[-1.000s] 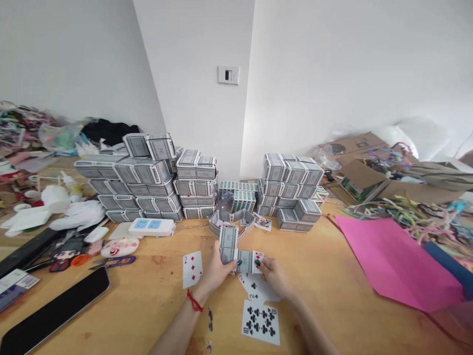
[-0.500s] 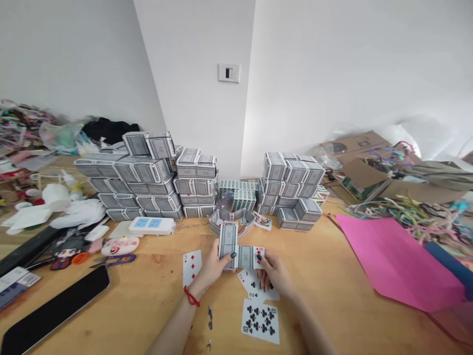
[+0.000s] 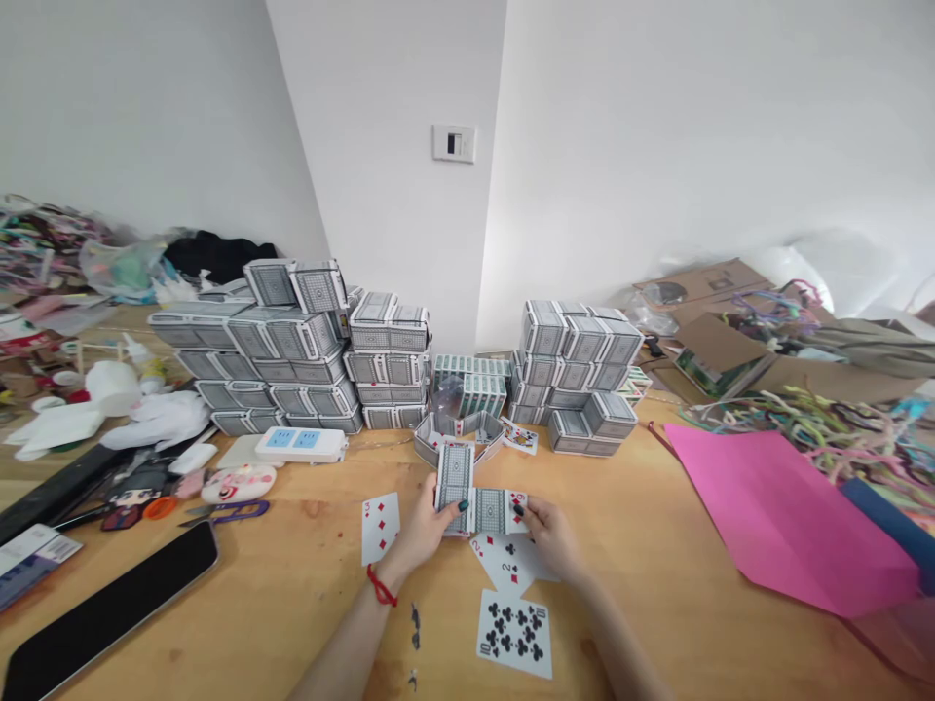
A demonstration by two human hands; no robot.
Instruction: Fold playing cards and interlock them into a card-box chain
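Observation:
My left hand [image 3: 426,521] is closed around an upright folded playing card piece [image 3: 455,477] with a grey patterned back. My right hand [image 3: 546,531] pinches the end of a second card [image 3: 491,510], which lies sideways against the first; a red diamond shows on the flap under the thumb. Below them on the table lie a two of clubs [image 3: 509,565], partly covering a red card, and a ten of clubs [image 3: 515,635]. Left of my left hand is a three of diamonds [image 3: 380,526]. Behind my hands stands an open ring of folded cards [image 3: 486,453].
Stacks of card-built blocks rise at left [image 3: 281,336] and right [image 3: 577,370]. A black phone [image 3: 109,613], purple-handled snips [image 3: 238,511] and a white power strip [image 3: 299,445] lie on the left. Pink paper [image 3: 781,516] and yarn pieces [image 3: 818,428] are on the right.
The right hand's lower fingers have drawn back from the two of clubs, uncovering more of it. Both hands with their cards have shifted very slightly right.

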